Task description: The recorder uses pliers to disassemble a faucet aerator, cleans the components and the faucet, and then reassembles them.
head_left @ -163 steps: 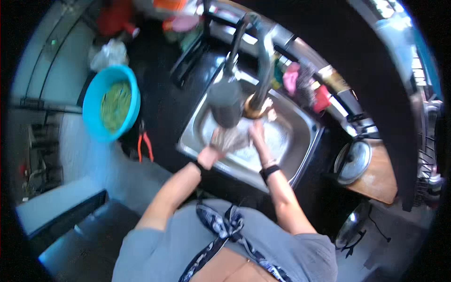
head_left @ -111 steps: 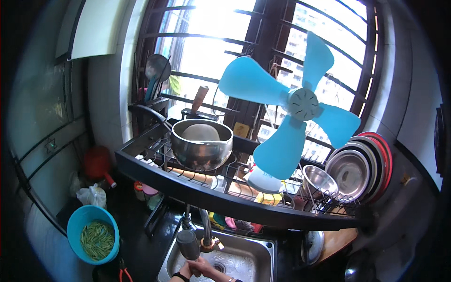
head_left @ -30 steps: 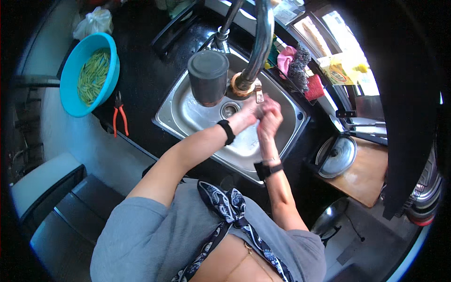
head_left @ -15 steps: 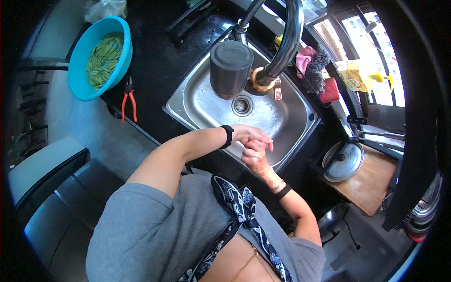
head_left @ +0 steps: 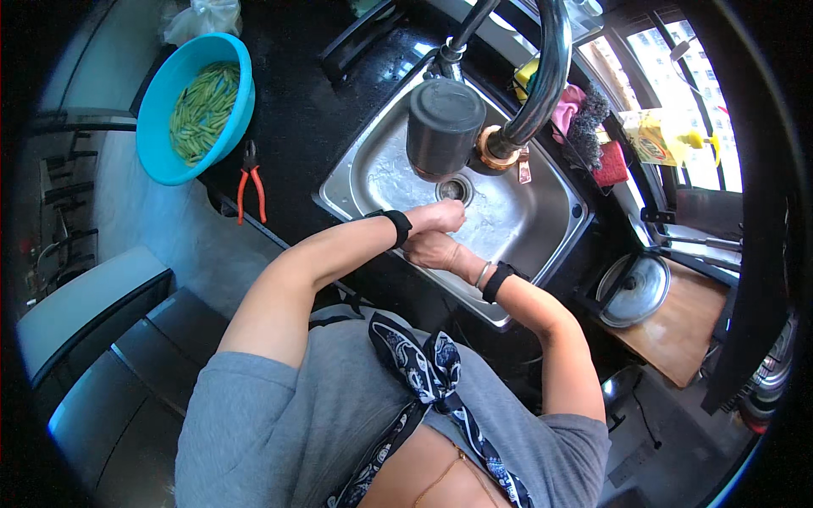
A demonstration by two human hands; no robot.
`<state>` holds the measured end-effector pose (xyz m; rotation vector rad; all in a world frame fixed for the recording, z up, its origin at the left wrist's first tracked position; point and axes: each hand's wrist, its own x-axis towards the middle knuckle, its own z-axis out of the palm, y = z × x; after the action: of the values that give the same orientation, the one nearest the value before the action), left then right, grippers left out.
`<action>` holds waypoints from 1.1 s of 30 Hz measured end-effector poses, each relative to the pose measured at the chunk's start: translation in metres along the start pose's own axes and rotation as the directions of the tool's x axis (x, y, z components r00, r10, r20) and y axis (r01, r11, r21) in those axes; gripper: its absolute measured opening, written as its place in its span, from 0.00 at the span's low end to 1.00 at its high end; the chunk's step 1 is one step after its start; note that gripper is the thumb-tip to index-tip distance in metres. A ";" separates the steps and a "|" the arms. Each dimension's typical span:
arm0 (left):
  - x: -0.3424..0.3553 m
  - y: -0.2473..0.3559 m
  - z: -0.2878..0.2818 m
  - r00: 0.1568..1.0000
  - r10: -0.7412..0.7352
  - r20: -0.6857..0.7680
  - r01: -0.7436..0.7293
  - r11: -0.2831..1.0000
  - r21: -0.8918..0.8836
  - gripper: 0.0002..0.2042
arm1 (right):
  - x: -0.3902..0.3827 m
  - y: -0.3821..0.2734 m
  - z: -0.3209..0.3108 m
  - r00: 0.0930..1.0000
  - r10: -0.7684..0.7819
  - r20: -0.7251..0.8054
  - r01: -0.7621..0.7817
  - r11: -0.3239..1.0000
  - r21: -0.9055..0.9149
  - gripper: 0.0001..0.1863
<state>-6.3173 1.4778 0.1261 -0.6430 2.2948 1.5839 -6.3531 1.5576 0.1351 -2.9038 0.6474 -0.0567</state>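
Both my hands are over the near part of a steel sink point(head_left: 515, 239). My left hand point(head_left: 446, 217) is curled into a loose fist, back up, with nothing visible in it. Beneath it, my right hand point(head_left: 432, 251) is closed against the underside of my left wrist; its fingertips are hidden. A black band point(head_left: 396, 227) circles my left wrist, and my right wrist has a black band and a thin bracelet. Just beyond my hands hangs a dark cylinder point(head_left: 444, 127) joined to the faucet point(head_left: 555, 63). No running water is visible.
A blue basin point(head_left: 241, 110) of green pods in water stands at the left counter edge, beside red-handled pliers point(head_left: 251, 186). Cloths and a red sponge point(head_left: 610, 164) lie right of the sink. A pot lid point(head_left: 639, 288) rests on a wooden board point(head_left: 677, 326).
My right hand has slid from my left fingers back to the left wrist, and the left fingers have curled in. The whole view has shifted slightly, moving the scene rightward.
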 end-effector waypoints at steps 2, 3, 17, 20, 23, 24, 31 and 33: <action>-0.002 -0.001 0.000 0.998 -0.022 -0.054 0.026 0.996 0.084 0.13 | 0.003 -0.003 0.013 0.997 0.035 0.069 -0.037 0.999 0.028 0.07; -0.004 0.004 -0.002 0.995 -0.077 -0.069 0.082 0.994 0.075 0.13 | 0.001 -0.004 0.019 0.987 0.074 0.141 -0.082 0.995 0.055 0.07; -0.036 0.017 -0.044 0.960 0.022 0.279 0.271 0.180 -0.946 0.22 | -0.088 -0.005 -0.061 0.474 0.879 -0.053 -0.769 0.443 0.461 0.21; -0.053 0.039 -0.048 0.967 -0.136 0.216 0.251 0.345 -0.905 0.28 | -0.132 0.004 -0.078 0.006 0.968 -0.249 -0.820 0.148 0.553 0.15; -0.056 -0.020 -0.036 0.992 -0.046 -0.117 -0.014 0.883 -0.469 0.28 | -0.216 0.030 -0.078 -0.389 0.877 -0.281 -0.802 -0.173 0.572 0.12; -0.069 -0.025 -0.042 0.963 -0.152 -0.223 0.097 0.966 -0.242 0.26 | -0.240 0.038 -0.082 -0.415 0.818 -0.400 -0.761 -0.071 0.645 0.13; -0.156 -0.063 -0.108 0.516 -0.090 -0.852 0.475 0.858 0.197 0.23 | -0.403 0.097 -0.016 -0.568 0.797 -0.205 -0.720 -0.361 0.593 0.20; -0.198 -0.079 -0.111 0.347 -0.127 -0.929 0.615 0.779 0.123 0.22 | -0.298 0.144 -0.012 -0.543 0.820 -0.179 -0.793 -0.431 0.431 0.18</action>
<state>-6.1037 1.3902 0.1943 -2.0976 2.6382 0.3283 -6.6845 1.5537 0.1226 -0.8426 2.9097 -0.5467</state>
